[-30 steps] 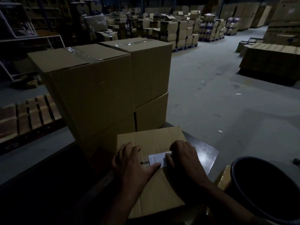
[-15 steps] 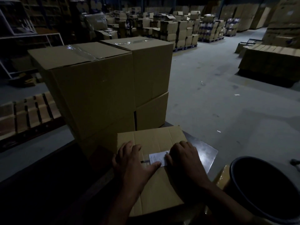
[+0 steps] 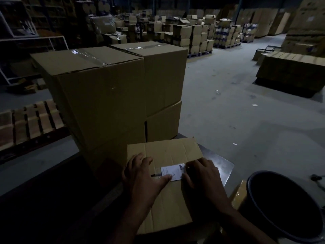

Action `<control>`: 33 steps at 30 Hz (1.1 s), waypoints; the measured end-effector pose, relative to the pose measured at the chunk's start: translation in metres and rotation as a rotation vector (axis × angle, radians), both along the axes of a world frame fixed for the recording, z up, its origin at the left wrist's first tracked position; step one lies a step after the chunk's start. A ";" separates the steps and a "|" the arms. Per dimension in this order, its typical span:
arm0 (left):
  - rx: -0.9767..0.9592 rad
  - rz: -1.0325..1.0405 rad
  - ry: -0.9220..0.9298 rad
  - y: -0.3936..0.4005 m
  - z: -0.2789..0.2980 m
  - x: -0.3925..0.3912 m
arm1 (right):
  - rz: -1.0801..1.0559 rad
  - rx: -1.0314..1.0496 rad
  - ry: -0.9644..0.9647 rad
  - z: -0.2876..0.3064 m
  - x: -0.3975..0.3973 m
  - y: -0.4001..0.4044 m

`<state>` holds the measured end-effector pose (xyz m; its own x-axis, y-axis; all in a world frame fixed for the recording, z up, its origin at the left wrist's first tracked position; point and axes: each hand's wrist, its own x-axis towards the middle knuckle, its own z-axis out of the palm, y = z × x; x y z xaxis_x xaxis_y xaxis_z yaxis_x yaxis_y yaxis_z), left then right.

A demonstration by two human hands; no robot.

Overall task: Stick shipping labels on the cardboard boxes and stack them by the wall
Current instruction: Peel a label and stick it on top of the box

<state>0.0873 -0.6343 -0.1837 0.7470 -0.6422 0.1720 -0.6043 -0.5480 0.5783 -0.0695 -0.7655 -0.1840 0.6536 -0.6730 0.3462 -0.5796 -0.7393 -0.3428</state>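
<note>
Wooden pallet slats (image 3: 31,124) lie at the left edge of the frame, and beside them tall taped cartons (image 3: 105,95) stand stacked at centre left. Low in the middle, a flat cardboard box (image 3: 168,152) lies on a shiny metal table (image 3: 223,166), touching the foot of the cartons. The left hand (image 3: 142,175) rests flat on the box, fingers spread and fairly straight, its thumb pressing the lower left edge of the white shipping label (image 3: 173,171). The right hand (image 3: 202,175) lies over the label's right end, fingers gently bent and pressing down; it grips nothing. At the lower right of the frame stands a dark round bin (image 3: 284,208).

The label looks placed but probably not fully rubbed down. To do it well, keep the left thumb as an anchor and sweep the right fingers outward from the middle, so that no air or crease is trapped, then press every corner firmly. The barcode should stay flat and unwrinkled.
</note>
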 end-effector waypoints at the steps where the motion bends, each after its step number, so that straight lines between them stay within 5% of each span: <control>1: -0.077 -0.010 0.079 0.004 0.001 0.005 | -0.027 -0.035 0.037 0.001 -0.005 0.007; 4: -0.189 -0.090 0.282 0.021 0.002 0.026 | -0.144 -0.052 0.072 0.004 -0.026 0.028; 15: -0.534 0.107 0.148 0.043 -0.023 -0.026 | 0.055 -0.058 0.100 0.009 -0.004 0.008; 17: -0.643 0.104 -0.054 0.044 -0.029 -0.048 | 0.091 -0.055 0.097 0.009 0.001 -0.001; 20: -0.482 0.018 -0.292 0.045 -0.036 -0.063 | 0.079 -0.056 0.084 0.009 0.003 -0.006; 28: 0.125 -0.075 -0.188 0.014 -0.007 -0.006 | 0.014 0.029 -0.007 0.007 0.010 0.004; 33: 0.272 -0.045 -0.205 0.001 -0.003 0.012 | -0.037 0.057 0.054 0.009 0.024 0.014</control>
<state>0.0990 -0.6330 -0.1869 0.6842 -0.7170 0.1336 -0.7202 -0.6353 0.2790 -0.0453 -0.7520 -0.1748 0.6445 -0.7148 0.2714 -0.6249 -0.6970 -0.3517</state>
